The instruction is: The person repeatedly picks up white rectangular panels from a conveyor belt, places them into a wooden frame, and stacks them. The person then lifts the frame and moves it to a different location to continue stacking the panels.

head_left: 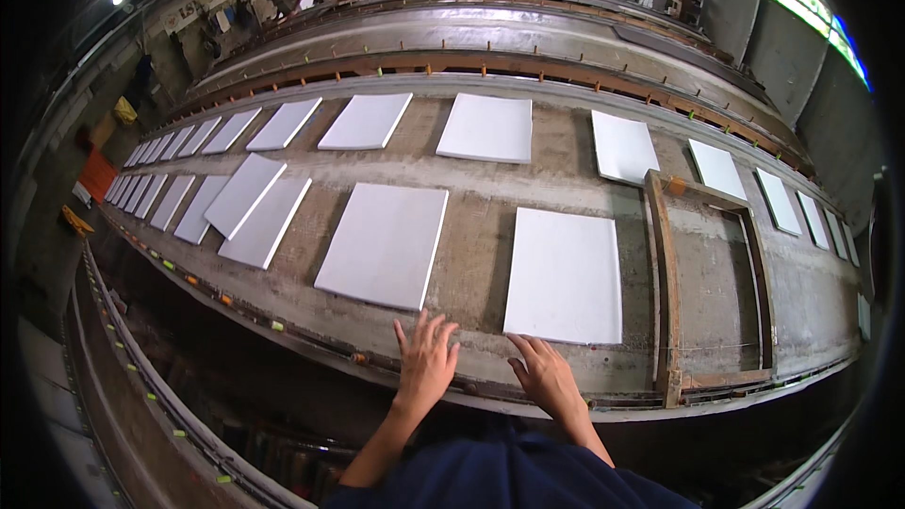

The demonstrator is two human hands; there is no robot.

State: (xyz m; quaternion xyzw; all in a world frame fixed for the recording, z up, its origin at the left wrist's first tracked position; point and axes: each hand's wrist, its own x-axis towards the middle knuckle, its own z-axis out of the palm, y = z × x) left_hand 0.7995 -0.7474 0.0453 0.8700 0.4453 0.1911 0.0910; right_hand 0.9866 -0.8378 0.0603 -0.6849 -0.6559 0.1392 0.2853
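The left hand (427, 363) is held open with fingers spread, gripping nothing, just below the lower right corner of a white rectangular panel (382, 245) laid flat on the long table (474, 273). The right hand (547, 377) is also opened and empty, its fingertips placed at the near edge of a second white panel (564, 273); whether contact is made cannot be told. Beside that panel, a wooden frame (666, 292) is seen.

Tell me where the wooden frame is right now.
In the head view, the wooden frame rests on the long table toward the right, just right of the white slab nearest the right hand.
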